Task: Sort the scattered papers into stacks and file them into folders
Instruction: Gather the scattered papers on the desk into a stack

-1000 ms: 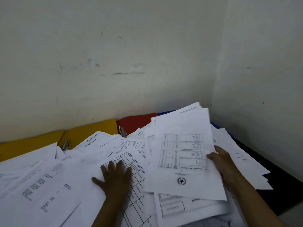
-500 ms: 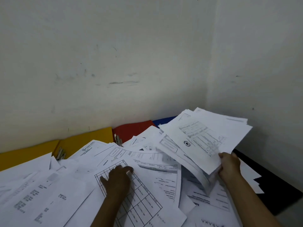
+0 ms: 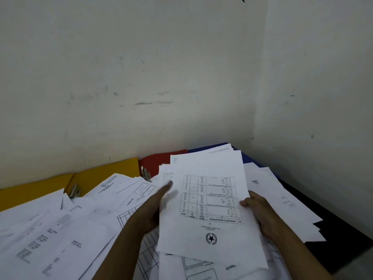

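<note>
R hand: your fingers clamped on paper stack edge.
L hand: fingers straight, apart, against stack's left side.
Desk: loose sheets all over.

One camera only, worn on the person's head, looks forward and down from close above the dark paper-strewn tabletop, facing the room's corner.
</note>
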